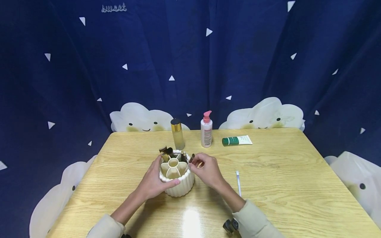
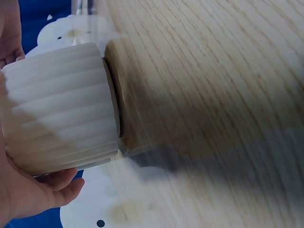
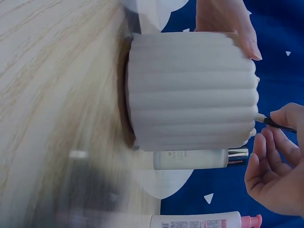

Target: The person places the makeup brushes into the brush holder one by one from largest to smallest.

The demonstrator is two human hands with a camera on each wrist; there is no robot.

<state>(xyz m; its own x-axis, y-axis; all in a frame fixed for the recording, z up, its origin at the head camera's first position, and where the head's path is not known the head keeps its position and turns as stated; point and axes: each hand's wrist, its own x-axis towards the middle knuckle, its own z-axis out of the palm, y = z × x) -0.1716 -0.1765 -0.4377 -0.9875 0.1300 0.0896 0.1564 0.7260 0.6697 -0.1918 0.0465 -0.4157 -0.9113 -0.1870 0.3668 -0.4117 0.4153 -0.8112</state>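
Observation:
A cream, ribbed, round holder with a flower-shaped divider stands on the table. My left hand grips its left side, thumb over the near rim and fingers round the far side. At the right rim, my right hand pinches a slim dark stick between thumb and fingers. A pale section of that stick meets the rim in the right wrist view; any lower part is hidden by the holder. Makeup brushes stand heads up in the back left compartments, and thin dark handles rise at the back.
Behind the holder stands a gold-capped bottle, with a pink-topped pump bottle to its right. A green and white tube lies farther right. A slim pale stick lies beside my right forearm. A dark blue curtain hangs behind the table.

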